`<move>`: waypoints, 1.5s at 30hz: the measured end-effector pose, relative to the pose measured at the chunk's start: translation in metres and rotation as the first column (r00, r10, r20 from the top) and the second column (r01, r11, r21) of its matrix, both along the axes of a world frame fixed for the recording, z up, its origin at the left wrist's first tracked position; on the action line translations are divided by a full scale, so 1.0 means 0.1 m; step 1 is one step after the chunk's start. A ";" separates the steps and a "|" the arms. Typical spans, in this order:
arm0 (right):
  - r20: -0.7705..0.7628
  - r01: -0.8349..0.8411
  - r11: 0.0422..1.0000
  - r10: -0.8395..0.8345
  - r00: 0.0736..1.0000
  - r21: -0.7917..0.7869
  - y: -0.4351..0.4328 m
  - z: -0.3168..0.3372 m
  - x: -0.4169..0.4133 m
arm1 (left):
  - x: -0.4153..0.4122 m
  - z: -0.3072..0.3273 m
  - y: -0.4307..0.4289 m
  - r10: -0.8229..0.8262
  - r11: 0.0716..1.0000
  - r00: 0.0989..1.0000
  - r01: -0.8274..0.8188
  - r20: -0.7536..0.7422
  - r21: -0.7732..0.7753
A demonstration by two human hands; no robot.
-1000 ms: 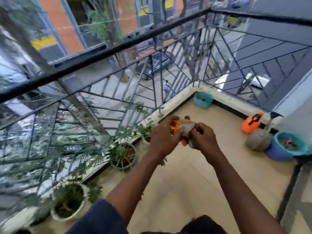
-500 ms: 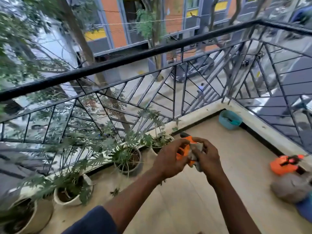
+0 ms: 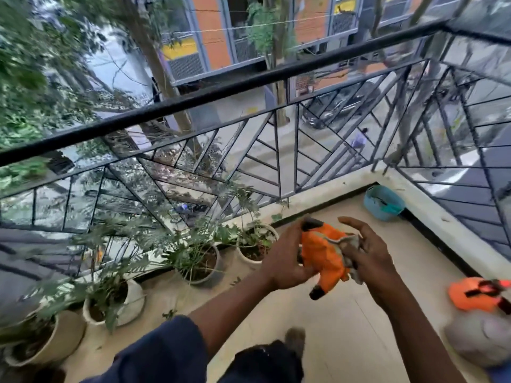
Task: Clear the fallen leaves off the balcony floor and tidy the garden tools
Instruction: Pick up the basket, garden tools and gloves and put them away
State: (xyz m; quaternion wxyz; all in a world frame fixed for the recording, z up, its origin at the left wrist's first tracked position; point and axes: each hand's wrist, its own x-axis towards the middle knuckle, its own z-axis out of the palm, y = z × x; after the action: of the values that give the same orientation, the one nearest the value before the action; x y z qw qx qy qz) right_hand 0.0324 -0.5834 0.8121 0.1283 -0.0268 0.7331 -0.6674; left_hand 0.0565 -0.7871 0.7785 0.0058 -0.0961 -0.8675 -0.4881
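An orange garden glove [image 3: 323, 255] with black fingertips and a grey cuff is held between both hands over the balcony floor. My left hand [image 3: 284, 258] grips its left side, fingers curled around it. My right hand [image 3: 367, 252] holds the grey cuff side, with the upper fingers stretched out above the glove. A small fallen leaf [image 3: 169, 314] lies on the beige floor near the pots.
Several potted plants [image 3: 199, 258] line the base of the black railing [image 3: 210, 92] on the left. A teal tub [image 3: 383, 203] sits in the far corner. An orange item [image 3: 475, 295] and a grey sack [image 3: 481, 338] lie at the right. My shoe [image 3: 294, 340] shows below.
The view has swung left, so the corner tub and the orange item sit farther right. The glove is more spread out between my hands, and my right fingers have lifted.
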 end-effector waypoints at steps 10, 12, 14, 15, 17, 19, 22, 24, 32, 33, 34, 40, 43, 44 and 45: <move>-0.084 0.085 0.987 -0.074 0.994 0.136 0.91 -0.09 -1.20 | -1.48 -0.20 0.59 -0.038 0.987 0.970 0.075 0.242 -0.145; -0.114 0.103 0.966 -0.078 0.990 0.236 1.13 -0.12 -1.45 | -1.83 -0.20 0.73 -0.034 0.994 0.960 0.063 0.279 -0.094; -0.146 0.103 0.938 -0.057 0.988 0.332 1.33 -0.11 -1.68 | -2.15 -0.23 0.88 -0.026 0.999 0.959 0.039 0.281 -0.038; -0.158 0.111 0.928 -0.057 0.986 0.356 1.40 -0.12 -1.77 | -2.29 -0.26 0.94 -0.031 0.999 0.961 0.037 0.274 -0.019; -0.180 0.156 0.919 -0.095 0.979 0.361 1.55 -0.13 -2.05 | -2.62 -0.27 1.11 -0.047 0.999 0.964 0.053 0.260 -0.014; -0.154 0.165 0.918 -0.116 0.981 0.360 1.70 -0.15 -2.33 | -2.85 -0.28 1.26 -0.049 0.998 0.967 0.040 0.251 0.040; -0.112 0.216 0.914 -0.189 0.976 0.342 1.87 -0.25 -2.60 | -3.09 -0.30 1.45 -0.060 0.992 0.951 0.024 0.304 0.120; -0.100 0.259 0.904 -0.239 0.966 0.340 1.93 -0.33 -2.77 | -3.27 -0.35 1.54 -0.076 0.984 0.927 0.010 0.368 0.177; -0.059 0.317 0.914 -0.313 0.948 0.252 2.32 -0.56 -3.76 | -4.10 -0.40 1.83 -0.127 0.806 0.744 -0.308 0.656 0.505; -0.058 0.314 0.917 -0.310 0.949 0.245 2.41 -0.59 -3.93 | -4.25 -0.41 1.91 -0.089 0.789 0.734 -0.361 0.673 0.498; -0.058 0.301 0.922 -0.296 0.953 0.243 2.48 -0.62 -4.07 | -4.38 -0.41 1.97 -0.040 0.773 0.726 -0.414 0.687 0.482; 0.018 0.230 0.943 -0.241 0.970 0.239 2.98 -0.72 -4.78 | -5.10 -0.40 2.49 0.150 0.778 0.689 -0.524 0.709 0.346; 0.041 0.202 0.946 -0.219 0.975 0.254 3.24 -0.83 -5.20 | -5.50 -0.45 2.76 0.205 0.798 0.694 -0.527 0.690 0.293; 0.055 0.192 0.943 -0.214 0.975 0.272 3.29 -0.88 -5.32 | -5.59 -0.50 2.82 0.222 0.807 0.689 -0.527 0.690 0.267; 0.068 0.184 0.938 -0.213 0.975 0.292 3.33 -0.92 -5.42 | -5.66 -0.54 2.87 0.232 0.818 0.682 -0.522 0.694 0.241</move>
State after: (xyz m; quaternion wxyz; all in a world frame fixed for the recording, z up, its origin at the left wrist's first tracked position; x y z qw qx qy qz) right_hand -0.5092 -0.2502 0.7202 0.0988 0.0990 0.8130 -0.5652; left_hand -0.5093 -0.5001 0.7247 -0.1641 0.2639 -0.6907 -0.6530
